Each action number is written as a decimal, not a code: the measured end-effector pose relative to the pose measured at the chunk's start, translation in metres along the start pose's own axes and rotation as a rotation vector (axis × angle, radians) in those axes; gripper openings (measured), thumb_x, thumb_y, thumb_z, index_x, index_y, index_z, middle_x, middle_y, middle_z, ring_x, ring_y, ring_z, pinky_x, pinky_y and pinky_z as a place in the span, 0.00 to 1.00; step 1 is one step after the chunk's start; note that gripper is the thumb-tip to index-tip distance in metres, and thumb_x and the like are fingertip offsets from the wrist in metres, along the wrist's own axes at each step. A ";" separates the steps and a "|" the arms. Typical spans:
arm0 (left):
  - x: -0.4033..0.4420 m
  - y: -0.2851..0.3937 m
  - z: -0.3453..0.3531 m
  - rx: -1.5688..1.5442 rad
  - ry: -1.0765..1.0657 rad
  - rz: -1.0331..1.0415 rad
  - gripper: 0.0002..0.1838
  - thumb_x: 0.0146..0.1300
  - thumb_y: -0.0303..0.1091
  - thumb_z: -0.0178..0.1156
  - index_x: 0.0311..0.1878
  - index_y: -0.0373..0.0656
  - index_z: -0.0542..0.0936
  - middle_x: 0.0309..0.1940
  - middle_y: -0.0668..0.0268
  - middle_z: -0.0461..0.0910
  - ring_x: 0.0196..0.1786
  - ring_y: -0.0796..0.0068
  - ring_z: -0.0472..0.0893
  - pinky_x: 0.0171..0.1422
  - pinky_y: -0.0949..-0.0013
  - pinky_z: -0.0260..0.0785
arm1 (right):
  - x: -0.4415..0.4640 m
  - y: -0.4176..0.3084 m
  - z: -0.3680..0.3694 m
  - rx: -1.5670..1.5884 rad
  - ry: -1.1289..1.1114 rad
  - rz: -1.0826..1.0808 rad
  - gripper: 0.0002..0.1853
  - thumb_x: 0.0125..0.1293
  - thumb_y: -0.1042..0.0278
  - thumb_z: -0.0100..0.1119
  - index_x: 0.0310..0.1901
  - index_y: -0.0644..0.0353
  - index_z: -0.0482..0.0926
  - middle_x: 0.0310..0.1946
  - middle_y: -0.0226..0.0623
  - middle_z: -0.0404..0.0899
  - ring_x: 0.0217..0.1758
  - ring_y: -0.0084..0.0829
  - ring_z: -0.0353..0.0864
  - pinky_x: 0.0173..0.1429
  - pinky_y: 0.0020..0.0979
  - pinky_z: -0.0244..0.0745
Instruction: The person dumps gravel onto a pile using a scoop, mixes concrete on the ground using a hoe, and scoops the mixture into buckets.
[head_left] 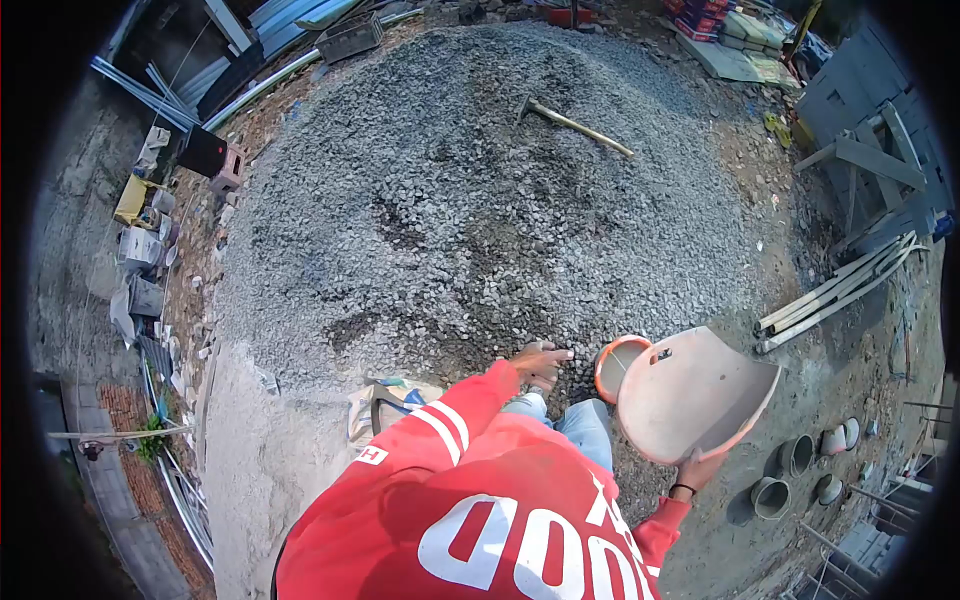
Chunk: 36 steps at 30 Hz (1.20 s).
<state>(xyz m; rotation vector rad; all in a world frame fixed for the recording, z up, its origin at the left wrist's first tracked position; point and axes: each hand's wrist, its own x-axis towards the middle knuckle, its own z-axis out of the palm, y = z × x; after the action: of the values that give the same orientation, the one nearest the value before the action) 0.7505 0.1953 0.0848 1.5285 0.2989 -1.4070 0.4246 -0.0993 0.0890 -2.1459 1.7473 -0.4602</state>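
Observation:
My left hand (540, 366) reaches down to the gravel pile (450, 220) at its near edge, fingers stretched out and partly spread. Whether the fingertips touch stones cannot be made out. On the right, my right hand (697, 473) grips the lower rim of a large, dusty, curved basin (690, 395) with an orange edge, tilted with its pale inside showing. Partly behind it is a smaller round orange-rimmed vessel (606, 372); whether the two are joined is unclear. Left of my left arm, a dark-handled tool (378, 408) lies on a pale sack (360, 424).
A wooden-handled hammer or pick (580, 127) lies across the pile. Pale poles (840, 292) and a wooden trestle (880, 165) stand to the right, with several round buckets (797, 455) nearer. Containers (140, 248) line the left side. Stacked bags (748, 35) sit at the back right.

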 end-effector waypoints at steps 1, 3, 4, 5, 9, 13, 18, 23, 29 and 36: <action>-0.017 0.022 0.012 -0.030 0.024 -0.026 0.53 0.52 0.57 0.68 0.73 0.43 0.49 0.69 0.47 0.55 0.54 0.50 0.77 0.49 0.54 0.79 | 0.009 -0.037 -0.002 0.193 -0.085 -0.073 0.36 0.55 0.70 0.59 0.65 0.68 0.58 0.58 0.54 0.66 0.63 0.46 0.66 0.69 0.40 0.58; -0.021 0.042 0.021 -0.105 0.044 -0.011 0.61 0.48 0.58 0.70 0.74 0.41 0.42 0.68 0.42 0.54 0.53 0.47 0.77 0.48 0.51 0.79 | 0.015 -0.100 0.002 0.379 -0.183 -0.152 0.36 0.55 0.70 0.61 0.65 0.67 0.57 0.59 0.53 0.66 0.62 0.46 0.68 0.68 0.40 0.60; -0.040 0.058 0.023 -0.196 0.065 0.117 0.58 0.49 0.56 0.70 0.72 0.39 0.46 0.65 0.43 0.59 0.51 0.48 0.78 0.45 0.52 0.80 | 0.011 -0.129 0.005 0.594 -0.379 -0.074 0.37 0.55 0.69 0.62 0.65 0.67 0.57 0.59 0.53 0.66 0.62 0.46 0.67 0.68 0.39 0.59; -0.050 0.073 0.023 -0.285 0.085 0.246 0.55 0.49 0.54 0.70 0.71 0.37 0.50 0.62 0.44 0.64 0.49 0.50 0.79 0.43 0.53 0.80 | 0.007 -0.155 0.009 0.805 -0.574 0.012 0.38 0.56 0.69 0.63 0.66 0.67 0.56 0.60 0.52 0.65 0.63 0.46 0.66 0.69 0.39 0.57; 0.012 0.056 -0.053 -0.431 0.481 0.314 0.32 0.49 0.26 0.54 0.62 0.33 0.65 0.43 0.50 0.78 0.38 0.59 0.83 0.32 0.60 0.79 | -0.010 -0.215 0.049 0.541 -1.093 -0.536 0.45 0.56 0.67 0.67 0.71 0.63 0.50 0.67 0.49 0.59 0.69 0.40 0.62 0.71 0.37 0.56; 0.047 0.067 -0.135 -0.423 0.807 0.208 0.30 0.45 0.28 0.55 0.57 0.33 0.69 0.44 0.51 0.77 0.45 0.56 0.80 0.43 0.59 0.77 | 0.017 -0.186 0.131 0.527 -1.483 -0.078 0.48 0.55 0.66 0.69 0.72 0.62 0.48 0.71 0.49 0.54 0.71 0.40 0.57 0.73 0.37 0.53; 0.128 0.108 -0.208 -0.642 0.875 0.215 0.32 0.46 0.23 0.52 0.61 0.38 0.64 0.47 0.51 0.76 0.43 0.54 0.82 0.40 0.52 0.81 | 0.098 -0.274 0.227 0.493 -1.410 0.242 0.42 0.59 0.58 0.67 0.69 0.62 0.55 0.62 0.46 0.66 0.64 0.37 0.67 0.64 0.34 0.64; 0.195 0.193 -0.213 -0.672 0.928 0.070 0.34 0.48 0.23 0.52 0.64 0.40 0.60 0.49 0.50 0.75 0.47 0.51 0.81 0.45 0.49 0.81 | 0.176 -0.395 0.341 0.336 -1.298 0.222 0.37 0.62 0.45 0.61 0.65 0.59 0.61 0.52 0.42 0.75 0.49 0.33 0.78 0.49 0.33 0.76; 0.248 0.273 -0.194 -0.723 0.826 0.040 0.33 0.53 0.25 0.54 0.65 0.42 0.59 0.52 0.49 0.74 0.48 0.50 0.81 0.46 0.49 0.80 | 0.178 -0.495 0.501 0.055 -1.072 -0.137 0.36 0.55 0.56 0.66 0.62 0.62 0.63 0.49 0.50 0.76 0.50 0.47 0.79 0.55 0.40 0.74; 0.299 0.306 -0.212 -0.786 0.854 -0.035 0.33 0.56 0.24 0.54 0.66 0.48 0.61 0.55 0.53 0.73 0.50 0.50 0.80 0.47 0.49 0.80 | 0.211 -0.523 0.557 -0.007 -1.142 -0.071 0.32 0.55 0.61 0.62 0.62 0.60 0.65 0.52 0.52 0.77 0.54 0.51 0.77 0.60 0.43 0.70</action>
<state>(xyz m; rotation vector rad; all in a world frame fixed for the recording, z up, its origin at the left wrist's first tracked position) 1.1931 0.0878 -0.0594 1.3392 1.2341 -0.4504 1.1717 -0.1769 -0.1634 -1.8247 0.9854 0.6580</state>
